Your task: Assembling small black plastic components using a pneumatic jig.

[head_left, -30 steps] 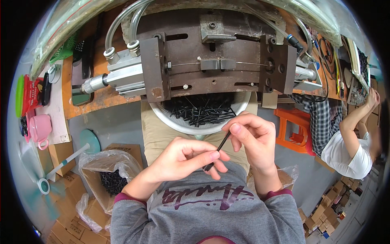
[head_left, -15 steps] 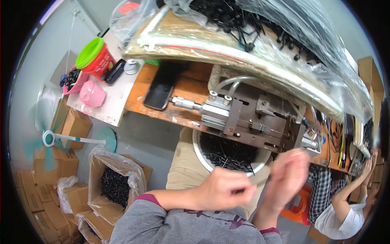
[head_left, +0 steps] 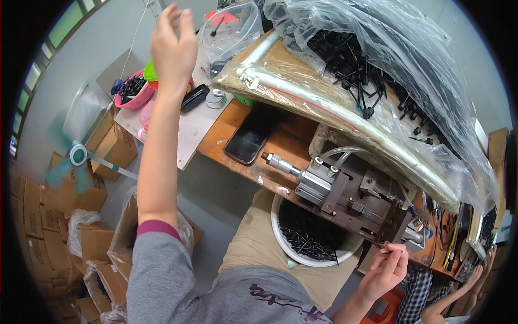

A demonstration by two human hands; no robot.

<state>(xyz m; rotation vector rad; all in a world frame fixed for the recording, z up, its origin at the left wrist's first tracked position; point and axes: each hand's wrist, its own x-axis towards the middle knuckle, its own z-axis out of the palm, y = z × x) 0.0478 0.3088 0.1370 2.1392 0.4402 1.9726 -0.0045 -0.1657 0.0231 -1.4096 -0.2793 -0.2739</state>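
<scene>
My left hand [head_left: 175, 51] is raised at the upper left, fingers apart and empty. Just right of it, a small black stalked part [head_left: 217, 26] shows against a clear plastic bag [head_left: 237, 40]; I cannot tell whether it is in the air or inside. My right hand [head_left: 384, 272] is closed in a pinch near the right end of the metal bench fixture [head_left: 345, 202]. What its fingertips hold is too small to make out. Below the fixture, a white basket [head_left: 278, 229] on my lap holds many thin black pieces [head_left: 310, 243].
A plastic-covered tray [head_left: 334, 102] heaped with black stalked parts [head_left: 367, 110] overhangs the bench. A phone [head_left: 248, 140] lies left of the fixture. A fan [head_left: 78, 154] and cardboard boxes [head_left: 116, 151] stand at left. A co-worker's arm [head_left: 453, 299] is at lower right.
My left hand has gone from in front of my chest to high at the upper left and opened. My right hand has moved slightly lower. The view has shifted left.
</scene>
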